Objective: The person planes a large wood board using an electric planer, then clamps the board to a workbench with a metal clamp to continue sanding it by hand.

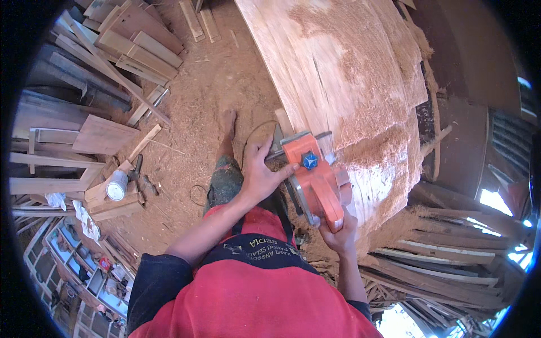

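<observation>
An orange electric planer [318,180] with a blue front knob [309,160] is tilted at the left edge of a wide wooden slab [344,73]. My right hand [341,232] is closed around its rear handle. On the planer's left side, my left hand [264,176] grips the front, with the thumb on the body beside the knob. The left fingers reach toward a metal bar and plate there; their tips are partly hidden. Shavings cover much of the slab, and a dark crack runs along its bare, pale part.
Stacked boards [141,50] lean at the far left. A white container [117,186] stands among wood offcuts at the left. Long planks [445,256] are piled at the lower right. A thin dark cord [246,147] loops near my leg, and sawdust covers the floor [186,107].
</observation>
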Demonstrator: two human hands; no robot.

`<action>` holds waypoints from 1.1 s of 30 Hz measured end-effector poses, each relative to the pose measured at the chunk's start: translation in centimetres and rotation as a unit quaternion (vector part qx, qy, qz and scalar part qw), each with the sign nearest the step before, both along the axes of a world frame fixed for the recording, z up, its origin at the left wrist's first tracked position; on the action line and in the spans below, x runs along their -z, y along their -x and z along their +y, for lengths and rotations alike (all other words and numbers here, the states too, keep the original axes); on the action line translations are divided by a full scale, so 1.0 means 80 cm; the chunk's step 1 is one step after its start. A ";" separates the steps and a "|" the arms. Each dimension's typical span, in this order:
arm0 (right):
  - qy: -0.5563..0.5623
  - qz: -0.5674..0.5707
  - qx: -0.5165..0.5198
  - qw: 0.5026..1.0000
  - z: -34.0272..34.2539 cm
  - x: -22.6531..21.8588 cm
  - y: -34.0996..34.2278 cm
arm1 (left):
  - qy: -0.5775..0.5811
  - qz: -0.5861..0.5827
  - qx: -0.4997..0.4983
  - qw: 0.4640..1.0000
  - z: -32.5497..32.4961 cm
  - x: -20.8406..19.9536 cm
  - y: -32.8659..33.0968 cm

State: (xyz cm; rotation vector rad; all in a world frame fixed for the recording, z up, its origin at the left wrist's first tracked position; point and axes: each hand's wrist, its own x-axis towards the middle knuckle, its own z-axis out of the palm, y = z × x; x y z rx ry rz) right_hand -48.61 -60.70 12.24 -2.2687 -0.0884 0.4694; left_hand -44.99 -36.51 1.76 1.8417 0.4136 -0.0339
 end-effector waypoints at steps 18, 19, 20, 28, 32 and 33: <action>0.001 -0.085 -0.079 0.993 0.281 0.041 -0.320 | 0.082 -0.049 -0.024 0.995 0.292 0.044 -0.316; -0.008 -0.103 -0.083 0.991 0.298 0.043 -0.337 | 0.046 -0.031 -0.024 0.998 0.308 0.037 -0.332; -0.017 -0.121 -0.087 0.989 0.314 0.044 -0.355 | 0.047 -0.032 -0.023 0.998 0.324 0.028 -0.348; -0.115 -0.224 -0.099 0.963 0.448 0.043 -0.483 | -0.111 -0.039 -0.013 0.993 0.458 0.052 -0.472; -0.066 -0.206 -0.101 0.971 0.442 0.042 -0.488 | -0.027 -0.056 -0.004 0.998 0.449 0.013 -0.475; -0.060 -0.201 -0.095 0.973 0.419 0.042 -0.467 | -0.021 -0.051 0.003 0.998 0.432 0.026 -0.454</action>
